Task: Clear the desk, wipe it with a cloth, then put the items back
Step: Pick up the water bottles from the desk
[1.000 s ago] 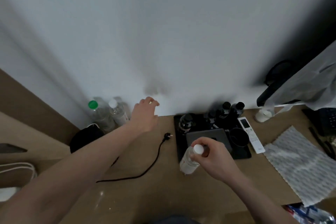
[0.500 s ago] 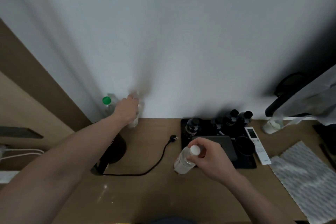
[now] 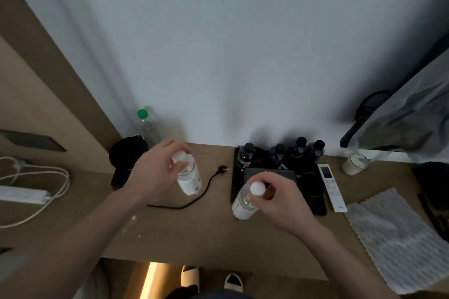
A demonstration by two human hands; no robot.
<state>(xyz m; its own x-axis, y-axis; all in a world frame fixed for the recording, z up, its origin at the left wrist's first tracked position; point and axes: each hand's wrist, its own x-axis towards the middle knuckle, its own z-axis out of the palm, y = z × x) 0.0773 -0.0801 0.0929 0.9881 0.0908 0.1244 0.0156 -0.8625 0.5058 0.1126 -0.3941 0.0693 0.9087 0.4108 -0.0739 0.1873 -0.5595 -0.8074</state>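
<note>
Nearest the front edge of the brown wooden surface (image 3: pixel 218 233), the right hand (image 3: pixel 277 201) holds a clear plastic water bottle with a white cap (image 3: pixel 245 201), its grip pinching the neck just under the cap, the base at or just above the wood, in front of the black rectangular tray (image 3: pixel 234 177). That hand has hardly shifted over the last second.

The change is on the left. The left hand (image 3: pixel 158 172), which a second ago was reaching for the back-left corner, has come back with a second clear white-capped bottle (image 3: pixel 188 175); its grip is curled round the cap and shoulder, and the bottle hangs lifted over the middle of the surface, above the loose black power cord (image 3: pixel 206 189).

At the back-left corner only the green-capped clear bottle (image 3: pixel 148 126) now stands against the wall.

So clearing seems under way: two bottles in hand, while the tray of dark bottles, white remote control (image 3: pixel 331 187) and grey patterned cloth (image 3: pixel 398 238) at the right edge wait.
</note>
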